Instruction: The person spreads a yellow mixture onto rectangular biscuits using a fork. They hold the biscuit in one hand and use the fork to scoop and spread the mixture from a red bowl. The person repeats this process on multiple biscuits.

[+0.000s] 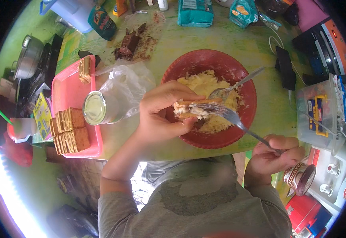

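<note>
Above a red plastic bowl point(208, 142) my left hand point(164, 110) pinches a sandwich of crackers point(187, 108) with pale cream between its layers. My right hand point(277, 151) grips the handle of a metal fork point(235, 119), whose cream-smeared head touches the sandwich's open side. Pale yellow cream point(198, 81) fills much of the bowl, and a metal spoon point(248, 76) rests in it with its handle over the rim. To the left, a pink plastic tray point(71, 80) holds stacked filled crackers point(71, 131); one more filled piece point(84, 70) lies at its upper edge.
An opened can point(95, 107) and a clear plastic bag point(131, 86) stand between tray and bowl. Farther back are a chocolate block point(129, 44) with crumbs, a dark green pouch point(102, 23) and a teal package point(195, 13). A black phone point(286, 68) and clear bin point(318, 116) are at right.
</note>
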Tool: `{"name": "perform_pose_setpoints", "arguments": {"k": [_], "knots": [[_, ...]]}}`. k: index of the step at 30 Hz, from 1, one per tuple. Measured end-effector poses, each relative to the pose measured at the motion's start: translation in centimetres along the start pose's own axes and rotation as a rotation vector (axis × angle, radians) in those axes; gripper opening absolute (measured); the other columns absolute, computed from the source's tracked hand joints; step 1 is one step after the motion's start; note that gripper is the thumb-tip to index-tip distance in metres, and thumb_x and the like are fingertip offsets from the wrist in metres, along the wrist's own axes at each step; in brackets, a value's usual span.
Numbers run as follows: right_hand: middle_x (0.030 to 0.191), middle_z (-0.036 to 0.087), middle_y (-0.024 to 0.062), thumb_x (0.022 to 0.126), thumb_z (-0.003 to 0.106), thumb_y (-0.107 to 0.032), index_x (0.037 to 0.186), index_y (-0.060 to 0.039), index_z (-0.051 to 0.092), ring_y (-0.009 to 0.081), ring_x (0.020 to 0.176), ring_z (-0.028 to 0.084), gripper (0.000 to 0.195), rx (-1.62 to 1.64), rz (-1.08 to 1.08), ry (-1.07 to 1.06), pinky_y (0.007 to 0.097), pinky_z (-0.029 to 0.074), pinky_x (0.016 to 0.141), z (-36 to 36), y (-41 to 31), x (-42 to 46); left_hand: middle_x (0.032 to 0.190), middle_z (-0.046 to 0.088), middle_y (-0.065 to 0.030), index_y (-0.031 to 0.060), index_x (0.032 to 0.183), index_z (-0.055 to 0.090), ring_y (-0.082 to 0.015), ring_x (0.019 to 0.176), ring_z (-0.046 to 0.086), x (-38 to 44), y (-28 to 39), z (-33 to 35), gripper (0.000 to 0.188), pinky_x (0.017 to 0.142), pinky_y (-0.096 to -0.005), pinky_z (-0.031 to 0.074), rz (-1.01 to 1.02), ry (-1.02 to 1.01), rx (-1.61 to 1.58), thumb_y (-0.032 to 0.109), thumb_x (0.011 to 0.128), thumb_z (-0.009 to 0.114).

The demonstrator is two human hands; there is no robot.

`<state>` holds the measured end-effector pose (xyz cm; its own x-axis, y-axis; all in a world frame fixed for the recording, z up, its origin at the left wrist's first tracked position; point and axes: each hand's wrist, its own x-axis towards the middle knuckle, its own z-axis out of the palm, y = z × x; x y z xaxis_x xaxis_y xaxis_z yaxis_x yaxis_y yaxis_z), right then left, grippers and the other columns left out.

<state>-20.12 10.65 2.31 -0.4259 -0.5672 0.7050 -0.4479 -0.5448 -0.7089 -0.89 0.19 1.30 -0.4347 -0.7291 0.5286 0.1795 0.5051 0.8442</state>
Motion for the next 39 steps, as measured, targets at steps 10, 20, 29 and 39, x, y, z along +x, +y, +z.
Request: {"name": "perform_pose_setpoints", "arguments": {"k": [10, 20, 29, 39], "knots": [[0.065, 0.045, 0.0062, 0.078, 0.048, -0.009, 0.08, -0.0083, 0.024, 0.0114, 0.042, 0.045, 0.025, -0.08, 0.066, -0.023, 0.017, 0.039, 0.037, -0.5, -0.6, 0.0, 0.084, 0.053, -0.0114, -0.0073, 0.086, 0.053, -0.0145, 0.077, 0.052, -0.7, -0.9, 0.0, 0.032, 0.067, -0.024, 0.041, -0.094, 0.04, -0.098, -0.007, 0.055, 0.059], [0.069, 0.047, 0.0089, 0.083, 0.038, -0.02, 0.08, -0.006, 0.023, 0.0113, 0.039, 0.049, 0.021, -0.216, -0.107, -0.155, 0.0165, 0.04, 0.034, -1.4, 1.1, -0.3, 0.085, 0.052, -0.0105, -0.006, 0.085, 0.052, -0.0142, 0.079, 0.051, -0.7, -0.2, 0.1, 0.031, 0.071, -0.0249, 0.041, -0.181, 0.046, -0.146, -0.009, 0.056, 0.061], [0.063, 0.046, 0.0065, 0.085, 0.016, -0.039, 0.077, -0.006, 0.026, 0.0096, 0.031, 0.043, 0.035, -0.057, 0.105, 0.042, 0.0167, 0.035, 0.032, 0.1, 0.5, 1.1, 0.081, 0.053, -0.0103, -0.0042, 0.084, 0.053, -0.0149, 0.074, 0.052, -0.4, -0.6, -0.1, 0.029, 0.065, -0.0233, 0.04, -0.059, 0.009, -0.068, -0.008, 0.055, 0.059], [0.072, 0.051, 0.009, 0.086, 0.028, -0.032, 0.087, 0.0006, 0.042, 0.0125, 0.066, 0.05, 0.036, -0.006, 0.082, 0.315, 0.0167, 0.04, 0.054, -0.3, 1.6, 2.3, 0.079, 0.054, -0.0102, 0.0015, 0.079, 0.05, -0.0201, 0.071, 0.055, -0.4, 0.0, 0.0, 0.033, 0.059, -0.0266, 0.045, -0.012, -0.017, 0.308, -0.005, 0.049, 0.06]]}}
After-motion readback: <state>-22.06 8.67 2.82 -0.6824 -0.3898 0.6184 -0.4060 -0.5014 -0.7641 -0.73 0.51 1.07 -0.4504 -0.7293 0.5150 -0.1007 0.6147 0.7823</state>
